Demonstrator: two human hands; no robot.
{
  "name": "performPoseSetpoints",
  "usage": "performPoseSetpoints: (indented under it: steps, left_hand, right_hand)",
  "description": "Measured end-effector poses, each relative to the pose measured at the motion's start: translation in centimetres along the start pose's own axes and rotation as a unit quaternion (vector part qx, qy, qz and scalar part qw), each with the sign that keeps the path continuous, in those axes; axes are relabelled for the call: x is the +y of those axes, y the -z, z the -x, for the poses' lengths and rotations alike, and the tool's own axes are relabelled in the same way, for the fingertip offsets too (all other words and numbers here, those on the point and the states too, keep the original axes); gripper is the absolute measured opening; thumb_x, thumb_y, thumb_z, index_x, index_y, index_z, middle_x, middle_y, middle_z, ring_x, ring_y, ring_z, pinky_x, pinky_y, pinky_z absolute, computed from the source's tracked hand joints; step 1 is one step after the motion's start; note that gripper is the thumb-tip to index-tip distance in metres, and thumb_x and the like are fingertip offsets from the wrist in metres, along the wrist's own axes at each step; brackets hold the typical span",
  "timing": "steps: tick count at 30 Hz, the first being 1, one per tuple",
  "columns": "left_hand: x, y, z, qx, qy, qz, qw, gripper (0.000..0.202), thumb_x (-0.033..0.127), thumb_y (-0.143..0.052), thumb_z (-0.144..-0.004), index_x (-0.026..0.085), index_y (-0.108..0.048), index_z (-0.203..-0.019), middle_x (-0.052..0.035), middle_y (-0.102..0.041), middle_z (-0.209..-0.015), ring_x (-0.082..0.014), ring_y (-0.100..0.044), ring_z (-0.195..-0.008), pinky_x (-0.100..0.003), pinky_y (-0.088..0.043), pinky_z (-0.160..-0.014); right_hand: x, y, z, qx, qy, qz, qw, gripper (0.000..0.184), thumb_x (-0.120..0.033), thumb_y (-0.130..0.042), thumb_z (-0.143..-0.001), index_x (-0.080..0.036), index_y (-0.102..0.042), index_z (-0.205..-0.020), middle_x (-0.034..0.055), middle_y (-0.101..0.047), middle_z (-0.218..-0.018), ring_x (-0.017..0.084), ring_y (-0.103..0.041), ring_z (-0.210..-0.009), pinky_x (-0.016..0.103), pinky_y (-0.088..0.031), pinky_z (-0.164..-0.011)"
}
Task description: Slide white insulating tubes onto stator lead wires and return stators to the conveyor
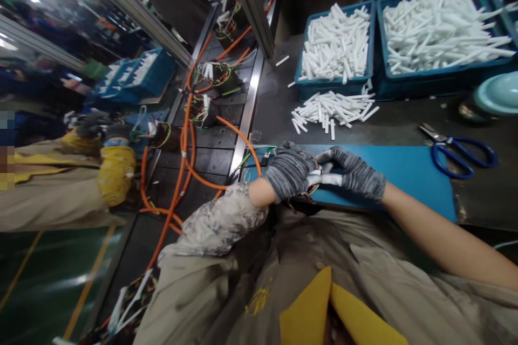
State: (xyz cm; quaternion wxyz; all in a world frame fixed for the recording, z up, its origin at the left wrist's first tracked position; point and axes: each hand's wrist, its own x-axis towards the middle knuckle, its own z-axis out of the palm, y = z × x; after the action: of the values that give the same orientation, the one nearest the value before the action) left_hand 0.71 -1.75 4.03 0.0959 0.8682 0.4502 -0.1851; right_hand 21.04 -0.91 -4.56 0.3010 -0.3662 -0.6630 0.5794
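My left hand (289,171), in a grey knitted glove, is wrapped over a wire-wound motor stator (311,191) close to my body. Most of the stator is hidden under the glove; some dark and reddish wires stick out below. From the other side my right hand (356,173), gloved with whitish fingertips, pinches at the stator's top. Whatever lies between those fingertips is too small to make out. Both hands are over a blue mat (400,172). Left of them, thin green and yellow wires and an orange lead run toward the conveyor.
A pile of white tubes (332,110) lies beyond the mat, before blue bins (335,86) of more tubes. Blue-handled scissors (461,153) and a pale-lidded jar (497,94) stand right. Stators with orange cables (184,145) line the conveyor (214,159). A co-worker's yellow-cuffed arm (117,172) reaches in opposite.
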Motion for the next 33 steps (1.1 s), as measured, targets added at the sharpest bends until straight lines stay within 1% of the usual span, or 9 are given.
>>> performPoseSetpoints:
  steps: [5,8,12,14,16,20,23,27,33]
  left_hand:
    - [-3.0,-1.5,0.0,0.139,-0.052,0.133,0.98,0.08,0.061,-0.078,-0.08,0.019,-0.056,-0.144,-0.0147,-0.059,-0.147,-0.0322,-0.054,-0.136,-0.051,-0.03,-0.122]
    - [-4.4,-2.3,-1.4,0.172,0.005,0.207,0.963,0.072,0.053,-0.078,-0.084,0.017,-0.056,-0.142,-0.0072,-0.076,-0.119,-0.0241,-0.068,-0.118,-0.046,-0.029,-0.125]
    - [-3.9,-2.6,-2.8,0.25,0.117,0.213,0.937,0.056,0.049,-0.079,-0.085,0.018,-0.064,-0.13,-0.0036,-0.078,-0.099,-0.0233,-0.072,-0.103,-0.044,-0.043,-0.116]
    - [-3.8,-2.8,-1.9,0.307,0.079,0.222,0.922,0.056,0.047,-0.077,-0.087,0.016,-0.062,-0.132,-0.0081,-0.075,-0.112,-0.0239,-0.07,-0.11,-0.042,-0.049,-0.111]
    - [-4.2,-3.1,-0.2,0.349,-0.03,0.213,0.912,0.051,0.045,-0.071,-0.092,0.016,-0.062,-0.133,-0.0127,-0.067,-0.13,-0.0251,-0.063,-0.125,-0.042,-0.048,-0.113]
    - [-5.4,-4.5,2.3,0.336,-0.161,0.128,0.919,0.044,0.053,-0.063,-0.095,0.02,-0.071,-0.123,-0.0137,-0.055,-0.148,-0.0325,-0.043,-0.147,-0.054,-0.038,-0.123]
    - [-5.5,-5.9,1.8,0.312,-0.154,0.089,0.933,0.042,0.048,-0.059,-0.099,0.02,-0.07,-0.127,-0.0146,-0.052,-0.153,-0.0344,-0.038,-0.151,-0.057,-0.036,-0.123]
    - [-5.1,-6.8,0.9,0.305,-0.16,0.075,0.936,0.042,0.036,-0.052,-0.103,0.02,-0.061,-0.141,-0.0128,-0.05,-0.156,-0.0302,-0.035,-0.154,-0.051,-0.035,-0.125]
    - [-6.6,-5.7,1.9,0.288,-0.168,0.087,0.939,0.041,0.044,-0.059,-0.099,0.027,-0.064,-0.137,-0.0068,-0.057,-0.152,-0.0311,-0.036,-0.153,-0.057,-0.024,-0.129]
  right_hand:
    - [0.6,0.6,2.9,0.062,0.04,0.066,0.995,0.046,-0.046,-0.077,-0.085,-0.024,-0.068,-0.124,0.0064,-0.075,-0.102,0.025,-0.073,-0.095,0.045,-0.061,-0.09]
    - [0.5,0.2,3.7,0.068,0.145,0.151,0.975,0.03,-0.035,-0.07,-0.093,-0.027,-0.072,-0.121,0.0064,-0.075,-0.113,0.025,-0.073,-0.103,0.042,-0.061,-0.095]
    - [0.6,-0.8,3.2,0.023,0.256,0.2,0.946,0.037,-0.026,-0.059,-0.1,-0.027,-0.065,-0.136,0.0088,-0.07,-0.134,0.023,-0.07,-0.119,0.038,-0.058,-0.1]
    - [1.2,-0.8,3.0,0.026,0.268,0.216,0.938,0.041,-0.025,-0.056,-0.101,-0.026,-0.06,-0.143,0.0106,-0.066,-0.143,0.024,-0.066,-0.127,0.039,-0.056,-0.104]
    - [2.1,-0.5,2.8,0.011,0.264,0.222,0.938,0.044,-0.025,-0.053,-0.103,-0.027,-0.057,-0.146,0.0102,-0.061,-0.149,0.024,-0.063,-0.131,0.04,-0.054,-0.107]
    - [3.0,0.1,1.7,-0.049,0.245,0.217,0.944,0.04,-0.033,-0.047,-0.106,-0.034,-0.059,-0.144,0.0048,-0.065,-0.145,0.023,-0.065,-0.128,0.046,-0.048,-0.111]
    - [2.0,-0.2,0.0,-0.075,0.235,0.134,0.96,0.043,-0.044,-0.054,-0.102,-0.033,-0.061,-0.143,0.0054,-0.068,-0.14,0.025,-0.065,-0.127,0.047,-0.048,-0.111]
    - [0.1,-0.8,-1.3,-0.093,0.143,-0.021,0.985,0.043,-0.052,-0.068,-0.092,-0.028,-0.073,-0.127,0.0066,-0.075,-0.126,0.028,-0.069,-0.116,0.045,-0.054,-0.103]
    - [-0.5,0.2,-1.8,-0.145,0.089,-0.021,0.985,0.036,-0.049,-0.072,-0.09,-0.023,-0.078,-0.113,0.0065,-0.078,-0.114,0.027,-0.071,-0.11,0.046,-0.054,-0.102]
